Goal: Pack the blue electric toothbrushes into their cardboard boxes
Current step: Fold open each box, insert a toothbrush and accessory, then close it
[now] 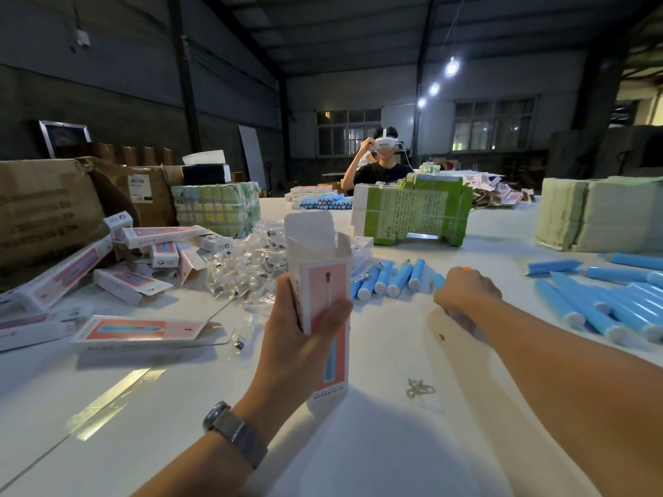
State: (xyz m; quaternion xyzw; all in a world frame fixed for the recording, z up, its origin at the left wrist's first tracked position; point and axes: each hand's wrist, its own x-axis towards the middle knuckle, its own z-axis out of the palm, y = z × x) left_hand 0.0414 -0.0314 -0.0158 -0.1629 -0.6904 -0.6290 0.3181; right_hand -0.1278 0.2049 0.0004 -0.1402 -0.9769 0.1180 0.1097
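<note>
An open-topped cardboard box (323, 281) is gripped upright in the left hand (305, 335), while the right hand (464, 292) is curled at the blue toothbrushes (391, 278) on the table — its hold cannot be told — so a mis-aimed handle could be caught on the flaps.

the left hand (308, 328) holds an open box (321, 281) upright over the table (376, 443), left of the right hand (466, 292). toothbrushes (391, 279) lie between and behind them, more toothbrushes (610, 303) at far right, packed boxes (118, 267) at left.
</note>
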